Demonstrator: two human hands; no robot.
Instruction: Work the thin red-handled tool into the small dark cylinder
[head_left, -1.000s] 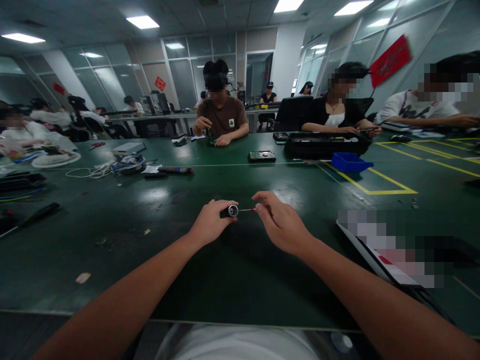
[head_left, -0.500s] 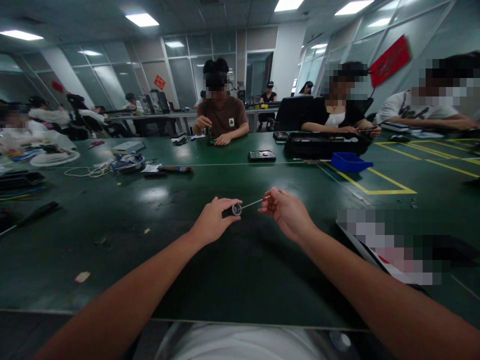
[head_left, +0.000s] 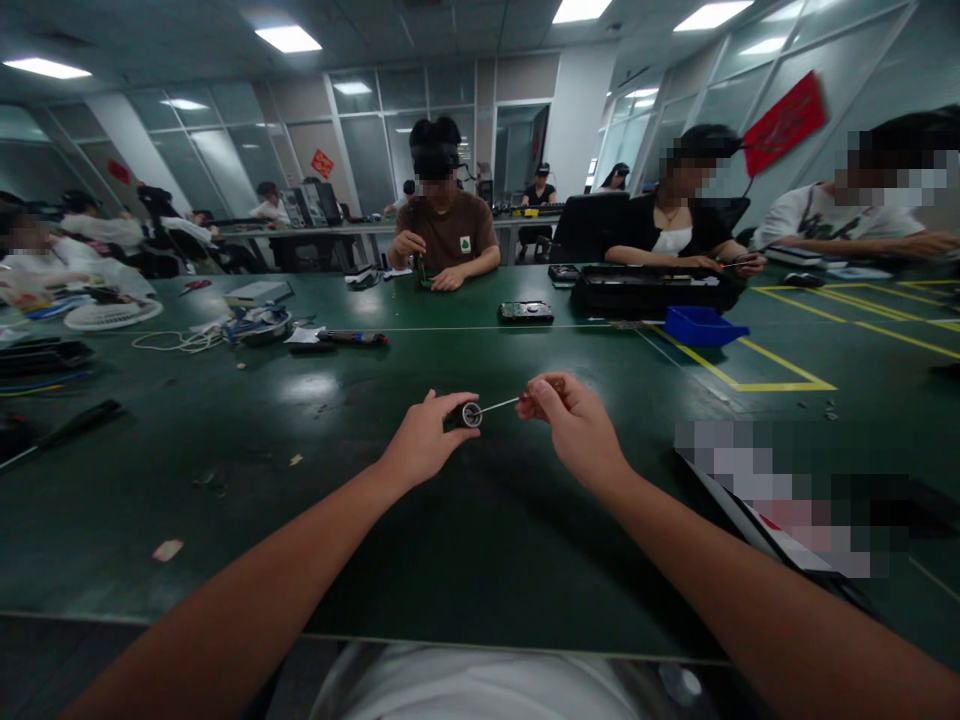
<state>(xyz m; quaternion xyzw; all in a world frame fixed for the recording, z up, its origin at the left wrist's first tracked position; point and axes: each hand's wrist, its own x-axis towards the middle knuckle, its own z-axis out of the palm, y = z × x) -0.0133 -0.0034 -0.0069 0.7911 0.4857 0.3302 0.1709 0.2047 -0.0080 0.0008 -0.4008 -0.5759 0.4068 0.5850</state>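
My left hand [head_left: 425, 437] is closed around a small dark cylindrical part [head_left: 471, 414], its round silvery open end turned to the right. Between thumb and fingers my right hand [head_left: 571, 420] pinches the reddish handle of a thin screwdriver [head_left: 501, 404]. The metal shaft points left, and its tip is at the open end of the cylinder. Whether the tip touches anything inside is too small to tell. Both hands are held above the green tabletop [head_left: 465, 560].
Across the table lies a circuit-board device [head_left: 526, 312], with a blue bin [head_left: 703, 326] to its right. A dark-handled screwdriver [head_left: 82, 425] is at the left, cables [head_left: 176, 340] farther back. Papers [head_left: 780, 510] lie near my right forearm. A co-worker in brown [head_left: 450, 235] sits opposite.
My right hand has turned slightly and moved a little to the left, bringing the screwdriver deeper toward the cylinder's open end. My left hand has stayed nearly in place.
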